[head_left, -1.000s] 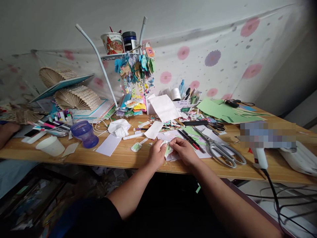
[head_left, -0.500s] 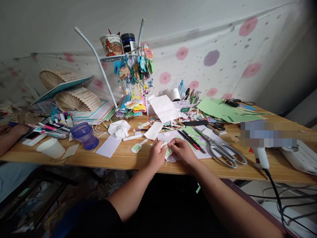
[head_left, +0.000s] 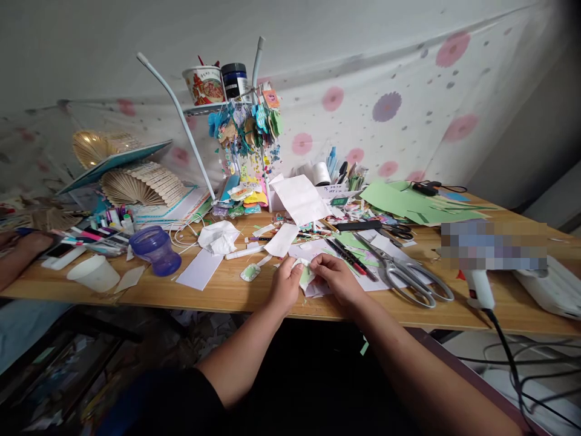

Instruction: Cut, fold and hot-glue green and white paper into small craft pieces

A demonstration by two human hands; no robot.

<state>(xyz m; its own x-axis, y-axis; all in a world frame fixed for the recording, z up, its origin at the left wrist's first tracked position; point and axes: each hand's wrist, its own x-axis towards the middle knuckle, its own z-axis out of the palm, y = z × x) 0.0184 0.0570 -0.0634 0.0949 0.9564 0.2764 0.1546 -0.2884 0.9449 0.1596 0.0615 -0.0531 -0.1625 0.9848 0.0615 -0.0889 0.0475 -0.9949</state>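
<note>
Between my two hands, just above the table's front edge, is a small white-and-green paper piece (head_left: pixel 307 276). My left hand (head_left: pixel 287 281) pinches it from the left, thumb on top. On the other side my right hand (head_left: pixel 333 275) grips it with bent fingers, which partly cover it. A similar white-edged green paper cutout (head_left: pixel 250 272) lies on the wood to the left. White paper sheets (head_left: pixel 323 289) lie under and behind my hands. Close to my right hand are dark pens (head_left: pixel 349 257) and large metal scissors (head_left: pixel 408 278).
A purple cup (head_left: pixel 155 249), a white cup (head_left: pixel 93 274) and crumpled tissue (head_left: pixel 218 237) stand or lie to the left. Green sheets (head_left: pixel 408 203) are at the back right, and a corded hot glue gun (head_left: pixel 479 289) is at the right. Another person's hand (head_left: pixel 34 243) rests at the far left.
The paper piece has tilted slightly in my fingers, with more of its face showing. Both hands stay in nearly the same place. A folded fan at the back left is now lit.
</note>
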